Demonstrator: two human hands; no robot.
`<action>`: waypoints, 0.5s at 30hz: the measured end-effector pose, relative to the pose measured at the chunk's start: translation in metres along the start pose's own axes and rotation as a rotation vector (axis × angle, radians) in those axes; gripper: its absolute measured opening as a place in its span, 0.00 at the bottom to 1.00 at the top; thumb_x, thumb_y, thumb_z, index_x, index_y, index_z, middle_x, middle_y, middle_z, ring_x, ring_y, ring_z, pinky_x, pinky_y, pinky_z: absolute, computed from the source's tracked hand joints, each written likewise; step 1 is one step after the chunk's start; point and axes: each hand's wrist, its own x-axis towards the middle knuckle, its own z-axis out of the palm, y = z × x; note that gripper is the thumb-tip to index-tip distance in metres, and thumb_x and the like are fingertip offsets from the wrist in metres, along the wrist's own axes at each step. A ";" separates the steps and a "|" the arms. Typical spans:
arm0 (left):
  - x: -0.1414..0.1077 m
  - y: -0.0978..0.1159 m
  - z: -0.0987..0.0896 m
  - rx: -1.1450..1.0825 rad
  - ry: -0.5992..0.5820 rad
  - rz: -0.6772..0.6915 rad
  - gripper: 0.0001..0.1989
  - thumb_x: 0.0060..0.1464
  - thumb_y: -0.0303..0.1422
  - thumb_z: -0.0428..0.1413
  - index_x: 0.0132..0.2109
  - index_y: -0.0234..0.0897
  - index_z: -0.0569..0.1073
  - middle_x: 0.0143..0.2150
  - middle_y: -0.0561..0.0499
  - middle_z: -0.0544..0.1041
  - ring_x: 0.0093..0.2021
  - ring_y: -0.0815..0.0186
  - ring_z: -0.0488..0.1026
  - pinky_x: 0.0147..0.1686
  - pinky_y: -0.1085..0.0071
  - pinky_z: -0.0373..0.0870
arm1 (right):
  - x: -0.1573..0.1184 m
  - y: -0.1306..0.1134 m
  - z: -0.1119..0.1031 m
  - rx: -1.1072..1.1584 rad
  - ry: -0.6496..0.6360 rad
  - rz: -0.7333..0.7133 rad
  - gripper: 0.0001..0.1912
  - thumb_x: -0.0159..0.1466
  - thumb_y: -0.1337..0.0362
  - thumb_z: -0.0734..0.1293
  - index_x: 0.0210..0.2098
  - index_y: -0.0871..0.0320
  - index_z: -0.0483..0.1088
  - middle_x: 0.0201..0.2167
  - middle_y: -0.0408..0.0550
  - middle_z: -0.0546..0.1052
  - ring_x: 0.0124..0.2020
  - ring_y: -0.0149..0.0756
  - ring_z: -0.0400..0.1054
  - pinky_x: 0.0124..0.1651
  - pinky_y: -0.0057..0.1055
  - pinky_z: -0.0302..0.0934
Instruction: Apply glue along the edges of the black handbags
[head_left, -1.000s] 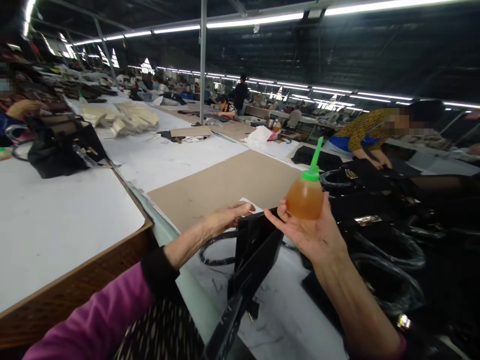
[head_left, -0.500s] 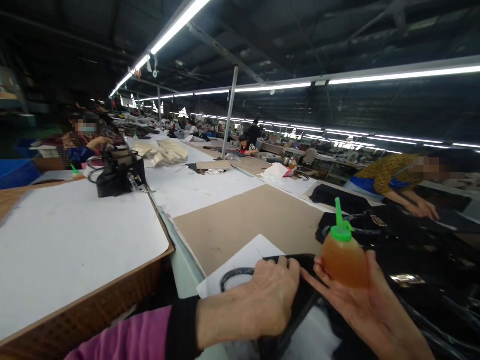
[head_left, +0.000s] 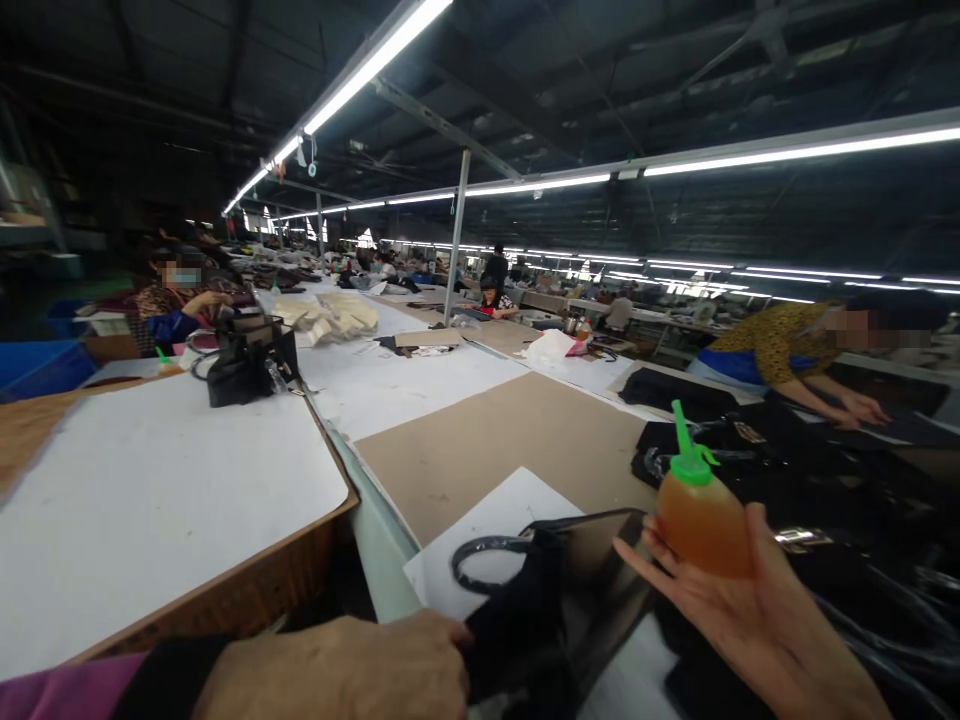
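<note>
A squeeze bottle (head_left: 705,520) of amber liquid with a green nozzle cap rests upright in my right hand (head_left: 750,620), its fingers curled around the lower part and one finger stretched toward a black bag. The black bag (head_left: 525,610), with a plastic-wrapped ring handle (head_left: 487,565), lies at the table's near edge on white paper (head_left: 517,500). At the bag's left side is my left hand (head_left: 360,665), its fingers closed at the dark material; the fingertips are partly hidden.
White-topped table (head_left: 172,500) at left carries another black bag (head_left: 251,365). Brown board (head_left: 487,440) lies ahead. Black pieces with metal fittings (head_left: 802,540) cover the right side, where a person (head_left: 780,350) leans over. Another person (head_left: 180,300) is at far left.
My left hand has moved down and left from the bag's top edge, uncovering more of the bag. The bottle in my right hand has shifted slightly right.
</note>
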 end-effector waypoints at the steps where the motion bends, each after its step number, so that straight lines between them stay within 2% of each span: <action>1: -0.008 -0.001 -0.002 -0.054 -0.007 -0.112 0.06 0.48 0.36 0.53 0.30 0.43 0.74 0.33 0.52 0.76 0.30 0.64 0.70 0.30 0.71 0.65 | 0.000 0.001 0.002 0.003 0.000 0.002 0.16 0.65 0.54 0.58 0.43 0.58 0.68 0.36 0.53 0.71 0.36 0.47 0.67 0.45 0.67 0.57; 4: -0.015 -0.005 -0.022 -0.192 -0.024 -0.351 0.15 0.53 0.45 0.49 0.31 0.40 0.73 0.26 0.53 0.72 0.23 0.68 0.64 0.20 0.73 0.55 | -0.002 0.005 0.008 0.005 -0.011 0.013 0.17 0.64 0.52 0.59 0.42 0.58 0.69 0.35 0.52 0.72 0.35 0.47 0.67 0.45 0.68 0.57; 7: 0.008 -0.010 -0.036 -0.260 0.091 -0.471 0.27 0.54 0.54 0.41 0.32 0.35 0.70 0.25 0.51 0.69 0.24 0.67 0.64 0.21 0.73 0.54 | -0.002 0.008 0.012 -0.007 -0.042 0.034 0.18 0.64 0.52 0.59 0.40 0.60 0.69 0.34 0.52 0.72 0.36 0.47 0.67 0.46 0.65 0.57; 10: 0.048 -0.008 -0.029 -0.291 0.252 -0.558 0.35 0.50 0.60 0.41 0.44 0.31 0.68 0.33 0.44 0.72 0.34 0.58 0.69 0.31 0.68 0.60 | 0.000 0.009 0.010 -0.036 -0.071 0.035 0.18 0.64 0.52 0.60 0.41 0.62 0.69 0.34 0.55 0.72 0.36 0.47 0.67 0.46 0.63 0.58; 13: 0.086 0.002 -0.014 -0.406 0.278 -0.680 0.44 0.42 0.62 0.48 0.55 0.29 0.61 0.46 0.34 0.71 0.46 0.47 0.67 0.41 0.61 0.62 | 0.002 0.006 0.004 -0.042 -0.074 0.042 0.18 0.64 0.53 0.60 0.41 0.61 0.69 0.34 0.54 0.72 0.36 0.46 0.67 0.46 0.63 0.58; 15: 0.106 0.006 -0.008 -0.474 0.305 -0.745 0.49 0.33 0.61 0.56 0.55 0.28 0.60 0.50 0.32 0.68 0.49 0.44 0.65 0.43 0.59 0.62 | 0.003 0.003 0.000 -0.033 -0.060 0.064 0.17 0.65 0.53 0.59 0.41 0.59 0.69 0.34 0.53 0.72 0.36 0.46 0.68 0.46 0.64 0.57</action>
